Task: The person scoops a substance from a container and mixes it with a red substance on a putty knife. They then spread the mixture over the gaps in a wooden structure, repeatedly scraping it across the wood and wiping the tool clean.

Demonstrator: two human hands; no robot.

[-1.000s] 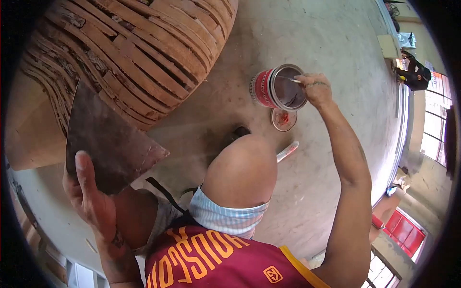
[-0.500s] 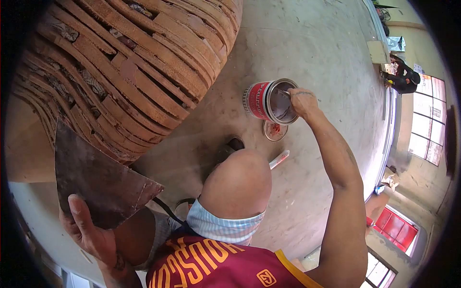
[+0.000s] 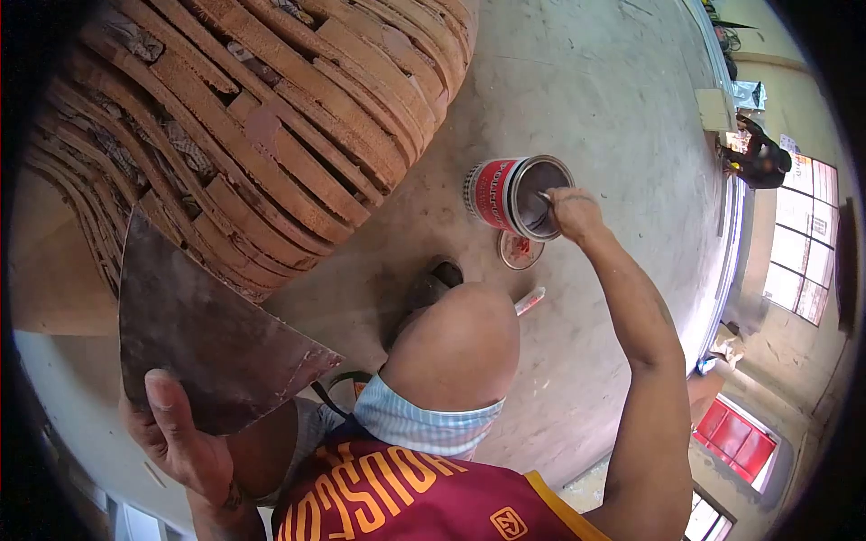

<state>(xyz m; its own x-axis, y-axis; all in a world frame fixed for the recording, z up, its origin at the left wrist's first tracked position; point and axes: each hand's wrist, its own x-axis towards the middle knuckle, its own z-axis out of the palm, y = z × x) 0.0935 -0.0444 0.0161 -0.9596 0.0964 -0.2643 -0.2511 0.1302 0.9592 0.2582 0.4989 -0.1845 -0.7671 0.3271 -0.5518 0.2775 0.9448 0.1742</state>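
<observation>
My left hand point(image 3: 185, 437) grips a dark brown, four-sided flat sheet point(image 3: 216, 334) by its lower edge, thumb on top. The sheet is tilted, close to the large curved form covered in tan strips point(image 3: 307, 99). My right hand point(image 3: 577, 215) is closed at the mouth of an open can point(image 3: 496, 194) with a red and white label. It pinches a thin tool, mostly hidden by the fingers, its end reaching inside. Greyish-brown paste point(image 3: 537, 185) shows in the can, which leans over. Beside the can lies a round lid point(image 3: 520, 250) with red marks.
A white and red tube-like item point(image 3: 530, 300) lies on the grey floor point(image 3: 595, 108) near my bent knee point(image 3: 456, 347). A person in dark clothes point(image 3: 760, 158) is far off at the right, near a window. A red door or panel point(image 3: 735, 437) stands behind.
The view has shifted slightly, so the strip-covered form, sheet and can appear a little further right. My right hand stays at the can's mouth, and my left hand still has the sheet.
</observation>
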